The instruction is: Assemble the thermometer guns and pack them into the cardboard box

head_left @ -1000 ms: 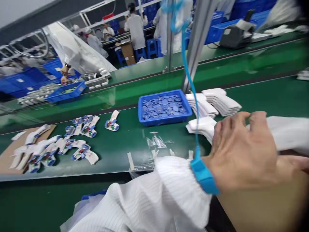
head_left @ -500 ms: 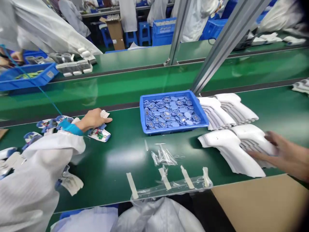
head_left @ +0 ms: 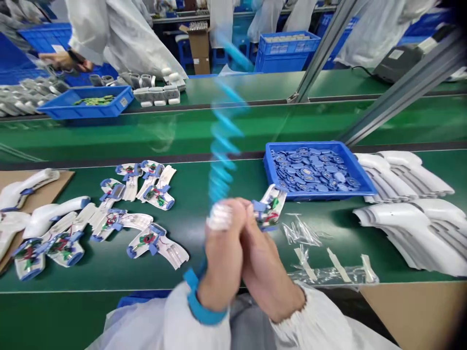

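My left hand and my right hand are pressed together low in the middle, above the near edge of the green belt. Both are closed on a white thermometer shell half with blue parts and wiring, which sticks out past my right fingertips. A white finger cot covers one left fingertip. My left wrist carries a blue strap, and its coiled blue cord rises blurred in front of me.
A blue tray of small blue round parts stands right of centre. White shells are stacked at the right. Several wired shell halves lie left, near cardboard. Clear bags with tape strips lie at the edge. A person works across the far belt.
My left hand has left the pile at the left and my right hand the white shells at the right. Both have met in the middle with one shell half. The view has shifted left.
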### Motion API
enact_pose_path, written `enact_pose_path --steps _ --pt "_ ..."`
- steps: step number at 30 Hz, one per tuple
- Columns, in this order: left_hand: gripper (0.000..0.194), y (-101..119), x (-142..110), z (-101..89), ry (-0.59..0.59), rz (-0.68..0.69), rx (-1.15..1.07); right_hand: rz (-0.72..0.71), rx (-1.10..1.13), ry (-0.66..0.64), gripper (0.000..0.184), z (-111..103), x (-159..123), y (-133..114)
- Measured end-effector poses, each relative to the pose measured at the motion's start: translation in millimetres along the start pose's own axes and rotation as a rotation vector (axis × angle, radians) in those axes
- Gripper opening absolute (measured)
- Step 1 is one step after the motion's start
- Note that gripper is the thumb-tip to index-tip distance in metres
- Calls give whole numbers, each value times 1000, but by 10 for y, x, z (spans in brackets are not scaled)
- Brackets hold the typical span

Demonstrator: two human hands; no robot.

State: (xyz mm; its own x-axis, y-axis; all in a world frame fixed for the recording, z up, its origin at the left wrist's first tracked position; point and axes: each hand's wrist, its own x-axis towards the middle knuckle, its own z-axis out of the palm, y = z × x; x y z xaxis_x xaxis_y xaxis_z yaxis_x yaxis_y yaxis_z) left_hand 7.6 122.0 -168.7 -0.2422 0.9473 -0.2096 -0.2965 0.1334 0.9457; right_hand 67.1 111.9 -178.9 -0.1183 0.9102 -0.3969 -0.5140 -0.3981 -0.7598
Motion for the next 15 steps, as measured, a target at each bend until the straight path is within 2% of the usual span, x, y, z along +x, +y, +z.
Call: enact_pose_path --steps 1,3,5,7,8,10,11,13,15 --pt "45 -172 -164 -56 -57 -14 -10 -9 9 77 63 -37 37 -31" --pt "49 -417 -412 -213 -173 -46 76 -19 -150 153 54 -301 54 -194" --pt "47 -503 -530 -353 -164 7 277 -51 -528 88 46 -693 12 -399" --pt "52 -459 -527 -387 -86 184 486 -125 -944 -67 44 -1070 -67 -560" --pt "60 -412 -492 -353 -88 296 571 -176 -1098 -148 43 -1226 -114 -615" --pt "65 -323 -397 -203 -229 456 679 -293 -1271 -271 38 -1462 -216 -689" --pt "57 -297 -353 -105 -341 473 703 -335 -1313 -315 35 -1549 -266 -719" --pt "32 -298 -298 89 -520 417 703 -406 -1350 -340 29 -1692 -356 -783" --pt "22 -357 -294 244 -564 364 678 -499 -1338 -276 33 -1816 -416 -856"
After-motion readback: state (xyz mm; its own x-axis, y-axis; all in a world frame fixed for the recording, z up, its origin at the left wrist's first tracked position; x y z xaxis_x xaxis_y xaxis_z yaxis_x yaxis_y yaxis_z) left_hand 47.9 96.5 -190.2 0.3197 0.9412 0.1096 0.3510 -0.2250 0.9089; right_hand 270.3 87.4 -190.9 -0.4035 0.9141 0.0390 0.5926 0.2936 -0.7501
